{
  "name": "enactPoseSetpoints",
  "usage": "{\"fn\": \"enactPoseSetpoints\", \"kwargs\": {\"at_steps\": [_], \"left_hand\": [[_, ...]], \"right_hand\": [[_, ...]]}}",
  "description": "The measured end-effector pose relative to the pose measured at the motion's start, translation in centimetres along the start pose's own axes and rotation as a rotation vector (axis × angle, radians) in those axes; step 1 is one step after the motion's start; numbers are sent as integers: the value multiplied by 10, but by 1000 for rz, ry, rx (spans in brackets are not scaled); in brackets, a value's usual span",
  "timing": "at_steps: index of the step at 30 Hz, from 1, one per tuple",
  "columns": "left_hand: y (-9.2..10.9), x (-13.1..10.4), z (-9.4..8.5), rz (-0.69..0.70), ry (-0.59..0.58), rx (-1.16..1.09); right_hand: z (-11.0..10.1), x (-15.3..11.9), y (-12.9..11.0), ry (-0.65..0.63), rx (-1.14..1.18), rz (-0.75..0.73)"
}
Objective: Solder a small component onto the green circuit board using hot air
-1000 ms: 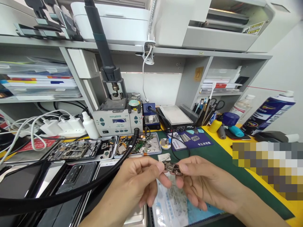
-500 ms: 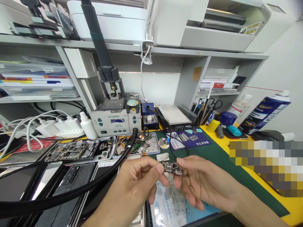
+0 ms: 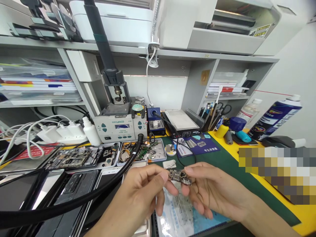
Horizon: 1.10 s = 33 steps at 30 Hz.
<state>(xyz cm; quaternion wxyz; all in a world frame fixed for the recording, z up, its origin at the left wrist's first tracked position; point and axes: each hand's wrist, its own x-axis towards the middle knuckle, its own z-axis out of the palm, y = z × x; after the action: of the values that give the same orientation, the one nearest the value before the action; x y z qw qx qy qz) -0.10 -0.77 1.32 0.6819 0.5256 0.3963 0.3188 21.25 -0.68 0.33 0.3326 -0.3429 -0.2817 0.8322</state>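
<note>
A small dark circuit board [image 3: 178,176] with metal parts and a connector at its right end is held up between both hands. My left hand [image 3: 144,191] pinches its left end between thumb and fingers. At the other end, my right hand [image 3: 209,189] grips the board between thumb and index finger, its other fingers loosely curled below. Underneath lies a clear plastic bag [image 3: 172,210] on a blue sheet [image 3: 209,220]. A crumpled white scrap [image 3: 169,164] lies just behind the board.
A black hose [image 3: 98,194] sweeps across the left side over several phones [image 3: 66,197]. Behind are a tray of small parts [image 3: 161,149], a hot-air rework station [image 3: 116,128] and a flat heating plate [image 3: 182,120]. A spray can [image 3: 275,117] stands at right.
The board has tilted slightly, showing more of its face. My left thumb has shifted a little to the left; the right hand is almost unmoved.
</note>
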Motion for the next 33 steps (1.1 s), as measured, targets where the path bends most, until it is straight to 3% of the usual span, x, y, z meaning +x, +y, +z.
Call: {"fn": "enactPoseSetpoints", "kwargs": {"at_steps": [6, 33], "left_hand": [[1, 0, 0, 6, 9, 81], [3, -1, 3, 31, 22, 50]], "right_hand": [[-1, 2, 0, -35, 30, -17], [-2, 2, 0, -73, 66, -32]]}}
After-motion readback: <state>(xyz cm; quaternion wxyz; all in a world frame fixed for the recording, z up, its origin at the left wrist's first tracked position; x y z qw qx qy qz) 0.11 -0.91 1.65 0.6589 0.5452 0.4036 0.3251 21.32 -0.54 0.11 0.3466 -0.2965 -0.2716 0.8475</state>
